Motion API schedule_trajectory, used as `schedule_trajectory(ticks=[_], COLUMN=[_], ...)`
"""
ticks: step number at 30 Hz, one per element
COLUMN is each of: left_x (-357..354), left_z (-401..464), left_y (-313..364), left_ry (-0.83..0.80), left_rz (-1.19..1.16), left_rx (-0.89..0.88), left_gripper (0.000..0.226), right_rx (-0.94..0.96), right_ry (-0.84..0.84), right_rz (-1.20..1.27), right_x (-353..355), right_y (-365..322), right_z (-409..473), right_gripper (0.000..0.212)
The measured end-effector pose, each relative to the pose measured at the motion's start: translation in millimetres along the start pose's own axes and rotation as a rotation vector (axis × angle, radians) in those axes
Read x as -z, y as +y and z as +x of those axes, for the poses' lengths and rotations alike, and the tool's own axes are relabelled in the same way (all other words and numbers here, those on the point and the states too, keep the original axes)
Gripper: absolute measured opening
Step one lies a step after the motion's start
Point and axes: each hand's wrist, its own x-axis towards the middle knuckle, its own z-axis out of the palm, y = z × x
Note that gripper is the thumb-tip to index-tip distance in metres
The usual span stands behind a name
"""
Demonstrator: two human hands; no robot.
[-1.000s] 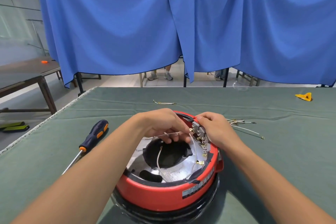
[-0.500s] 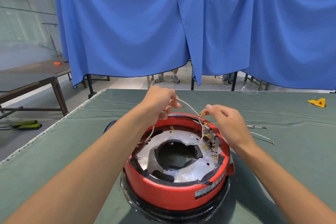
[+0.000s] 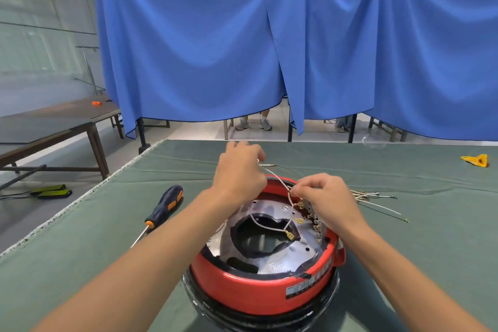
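White wire (image 3: 279, 181) now sags across red appliance (image 3: 258, 296) opening; left hand (image 3: 239, 174), right hand (image 3: 327, 197) grips each pinch it.

a label (image 3: 307, 286) with print sits on the red appliance housing (image 3: 258, 296), but its characters are too small to read.

Wire (image 3: 280, 182) in right hand (image 3: 327, 197) (fingertip pinch)
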Motion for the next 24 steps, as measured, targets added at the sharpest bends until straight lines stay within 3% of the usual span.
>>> schedule_trajectory(ticks=[5,7,12,16,24], left_x=[-10.2,-8.6,8.2,15.5,0.6], left_z=[-10.4,-10.1,1.7,15.9,15.3], left_y=[-0.1,3.0,22.8,27.4,7.2], left_ry=[0.001,-0.062,-0.365,-0.618,-0.672], left_rz=[0.289,0.233,-0.250,-0.346,-0.540], left_rx=[-0.423,-0.484,-0.204,-0.086,0.041], left_gripper=[0.035,0.032,0.018,0.016,0.010], right_rx=[0.004,-0.030,-0.212,-0.174,-0.091], right_ry=[-0.009,-0.025,-0.076,-0.075,-0.029], right_rz=[0.005,0.040,0.348,0.269,0.035], right_x=[0.6,0.9,5.8,5.9,2.9], right_y=[1.2,0.5,-6.3,-4.1,3.1], right_z=[0.2,0.8,3.1,3.6,2.8], right_gripper=[0.041,0.043,0.025,0.036,0.031])
